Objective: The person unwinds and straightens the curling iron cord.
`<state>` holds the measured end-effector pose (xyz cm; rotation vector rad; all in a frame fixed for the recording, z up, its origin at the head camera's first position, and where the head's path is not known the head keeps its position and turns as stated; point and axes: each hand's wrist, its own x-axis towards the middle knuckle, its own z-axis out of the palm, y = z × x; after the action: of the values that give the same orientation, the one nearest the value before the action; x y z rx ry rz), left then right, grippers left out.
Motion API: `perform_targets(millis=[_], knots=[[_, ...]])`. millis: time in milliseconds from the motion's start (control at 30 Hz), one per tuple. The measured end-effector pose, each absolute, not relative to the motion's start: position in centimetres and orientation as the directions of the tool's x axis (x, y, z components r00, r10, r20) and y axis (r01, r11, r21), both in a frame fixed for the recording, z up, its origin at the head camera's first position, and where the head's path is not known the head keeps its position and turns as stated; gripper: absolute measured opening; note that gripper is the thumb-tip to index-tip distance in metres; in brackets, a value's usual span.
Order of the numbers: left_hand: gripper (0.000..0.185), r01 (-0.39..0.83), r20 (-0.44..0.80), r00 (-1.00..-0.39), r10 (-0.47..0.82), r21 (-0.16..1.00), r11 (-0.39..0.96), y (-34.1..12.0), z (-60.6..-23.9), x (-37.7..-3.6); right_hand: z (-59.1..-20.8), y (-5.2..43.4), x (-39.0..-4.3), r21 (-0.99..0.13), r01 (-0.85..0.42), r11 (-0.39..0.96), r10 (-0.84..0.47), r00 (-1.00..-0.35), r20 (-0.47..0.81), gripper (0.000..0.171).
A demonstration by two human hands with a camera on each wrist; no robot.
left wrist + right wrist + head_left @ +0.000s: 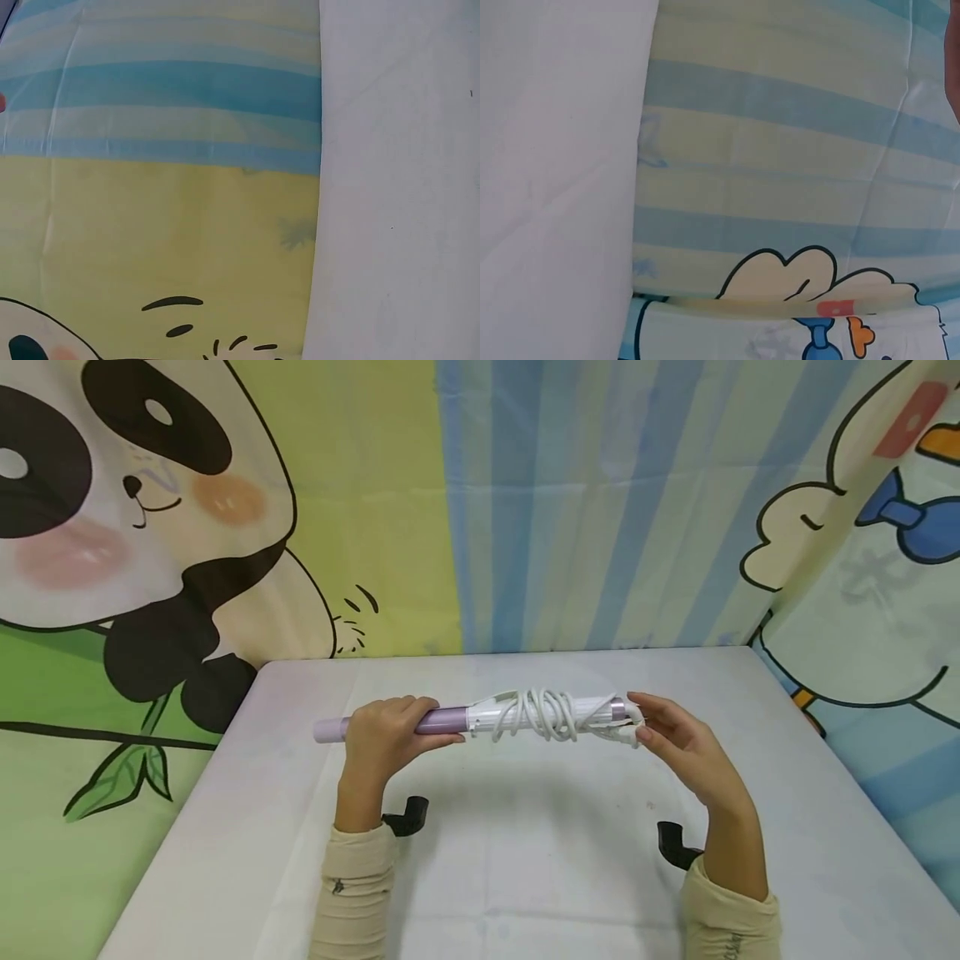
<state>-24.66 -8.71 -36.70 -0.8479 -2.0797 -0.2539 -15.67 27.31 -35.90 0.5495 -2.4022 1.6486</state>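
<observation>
In the centre of the head view, a curling iron (480, 720) was held level above the white table (525, 860), its length running from left to right across the frame. The left hand (386, 735) gripped the lilac barrel with fingers curled over the top of it, leaving the pale tip sticking out toward the left of the frame. A white cord (547, 714) was wound in loose loops around the iron's white handle section, right of centre. The right hand (678, 743) was at the handle's far end, fingers half curled, with thumb and fingertips pinching the cord end there. Both arms wore beige sleeves (356, 893), and a black mount showed by each wrist. Behind the table hung a cartoon backdrop: a panda (127, 518) at the upper left, blue stripes (600, 502) in the middle, and a duck (885, 527) at the right. The wrist views showed only backdrop cloth and table edge.
</observation>
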Motion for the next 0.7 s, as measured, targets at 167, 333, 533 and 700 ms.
perform_targets(millis=[167, 333, 533, 700], knots=[[0.049, 0.654, 0.779, -0.409, 0.475, -0.113, 0.748, -8.8, -36.8, -24.8, -36.1, 27.2, -15.7, -0.868, -0.415, 0.274, -0.194, -0.908, 0.372, 0.045], [0.048, 0.661, 0.773, -0.431, 0.466, -0.081, 0.746, -9.2, -36.9, -24.6, -36.1, 27.1, -15.7, -0.805, -0.492, 0.331, -0.205, -0.871, 0.447, 0.056], [0.048, 0.668, 0.763, -0.454, 0.46, -0.05, 0.742, -9.6, -37.1, -24.7, -36.1, 27.1, -15.6, -0.628, -0.578, 0.521, -0.191, -0.796, 0.575, 0.049], [0.048, 0.672, 0.765, -0.458, 0.453, -0.036, 0.74, -9.9, -37.4, -25.1, -36.2, 27.0, -15.7, -0.546, -0.59, 0.594, -0.134, -0.742, 0.656, 0.043]])
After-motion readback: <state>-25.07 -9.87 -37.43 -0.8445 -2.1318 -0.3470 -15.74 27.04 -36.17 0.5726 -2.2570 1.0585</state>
